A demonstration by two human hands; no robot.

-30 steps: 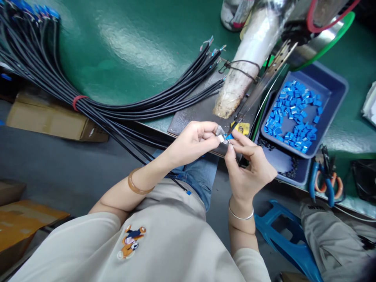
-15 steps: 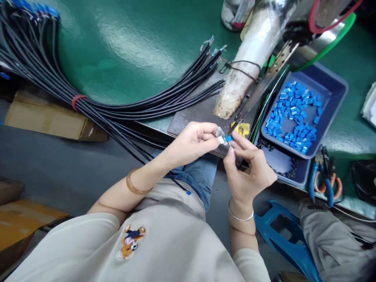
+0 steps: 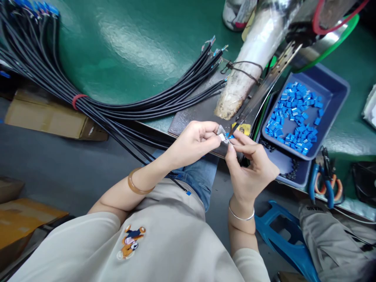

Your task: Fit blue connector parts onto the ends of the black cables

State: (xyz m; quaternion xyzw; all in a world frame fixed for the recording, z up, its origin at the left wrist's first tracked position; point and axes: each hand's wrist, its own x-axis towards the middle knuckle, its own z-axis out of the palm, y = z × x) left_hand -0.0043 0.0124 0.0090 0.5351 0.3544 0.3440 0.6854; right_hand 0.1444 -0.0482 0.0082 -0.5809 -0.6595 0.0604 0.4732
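My left hand (image 3: 195, 141) is closed in a pinch on a small white piece (image 3: 222, 137), beside the dark edge of the bench. A small blue connector (image 3: 230, 135) lies right against that piece, between my two hands. My right hand (image 3: 249, 164) pinches a thin pale wire (image 3: 229, 141) between thumb and forefinger, its end close to the connector. From above, a soldering iron (image 3: 249, 103) slants down, and its dark tip meets the work at the connector. Fingertips partly hide the small parts, so exact contacts cannot be made out.
Bundled black cables (image 3: 117, 109) with a red tie run across the green bench (image 3: 132, 47). A wrapped duct (image 3: 241, 78) hangs over the work. At right are a bin (image 3: 335, 86) of blue connectors, pliers (image 3: 323, 176) and a blue stool (image 3: 282, 235). Another person's leg (image 3: 331, 243) shows lower right.
My right hand has shifted very slightly to the right and down, and the blue connector is more covered by the iron's tip. Both hands keep their pinch.
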